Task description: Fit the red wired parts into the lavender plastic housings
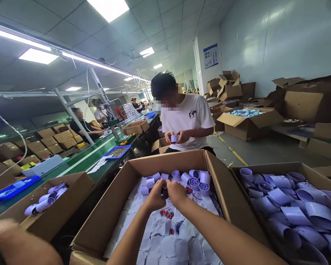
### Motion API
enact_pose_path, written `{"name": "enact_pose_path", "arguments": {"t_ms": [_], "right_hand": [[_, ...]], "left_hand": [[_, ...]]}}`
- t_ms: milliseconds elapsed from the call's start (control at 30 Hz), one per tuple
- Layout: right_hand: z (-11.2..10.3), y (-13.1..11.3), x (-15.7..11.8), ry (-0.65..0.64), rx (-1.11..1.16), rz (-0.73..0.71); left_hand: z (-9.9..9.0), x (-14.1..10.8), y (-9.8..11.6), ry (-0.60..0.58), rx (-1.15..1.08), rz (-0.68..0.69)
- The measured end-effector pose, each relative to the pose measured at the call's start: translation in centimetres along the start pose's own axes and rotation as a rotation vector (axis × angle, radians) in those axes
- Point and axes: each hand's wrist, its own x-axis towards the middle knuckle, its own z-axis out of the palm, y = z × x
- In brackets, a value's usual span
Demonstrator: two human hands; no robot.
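My left hand [155,197] and my right hand [176,193] meet above a large cardboard box [169,162], fingertips close together. Both are closed around a small dark piece, mostly hidden by the fingers, so its kind is unclear. Just below them lie small red and black wired parts [168,215] on white, torn-looking sheets [173,250]. Past my hands, at the box's far end, sit several pale purple plastic cylinders [205,177], some showing spoked ends.
A co-worker [186,114] sits opposite, holding a white cylinder [174,138]. A blurred arm [19,243] reaches in at lower left beside another box [71,184]. A box of purple cylinders [281,198] stands at right. The green conveyor [84,156] carries a blue tray [128,146].
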Motion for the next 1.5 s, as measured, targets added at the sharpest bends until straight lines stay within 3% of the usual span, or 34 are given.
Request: {"name": "enact_pose_path", "arguments": {"t_ms": [100,233,433,567,667,833,1033,1400,1500], "right_hand": [[-0.1,0.1,0.4,0.038,0.022,-0.05],[-0.1,0.0,0.9,0.163,0.17,-0.228],[0.0,-0.3,0.6,0.157,0.107,-0.345],[-0.1,-0.6,0.4,0.176,0.019,-0.333],[-0.1,-0.8,0.3,0.197,-0.003,-0.297],[0.4,-0.9,0.1,0.207,-0.02,-0.252],[0.4,-0.8,-0.1,0.183,-0.069,-0.358],[0.2,-0.2,-0.1,0.112,-0.105,-0.519],[0.5,0.3,0.1,0.127,-0.083,-0.504]], "left_hand": [[-0.5,0.1,-0.2,0.041,-0.134,0.003],[-1.3,0.2,-1.1,0.198,-0.332,-0.012],[-1.9,-0.1,-1.2,0.3,-0.196,0.123],[-2.0,0.0,-1.1,0.317,-0.118,0.219],[-2.0,0.2,-1.4,0.348,0.001,0.207],[-1.9,0.6,-1.3,0.254,0.101,0.077],[-1.7,0.7,-0.5,0.175,0.083,0.114],[-1.8,0.0,-1.7,0.059,-0.009,0.036],[-1.5,0.0,-1.5,0.052,-0.022,0.065]]}}
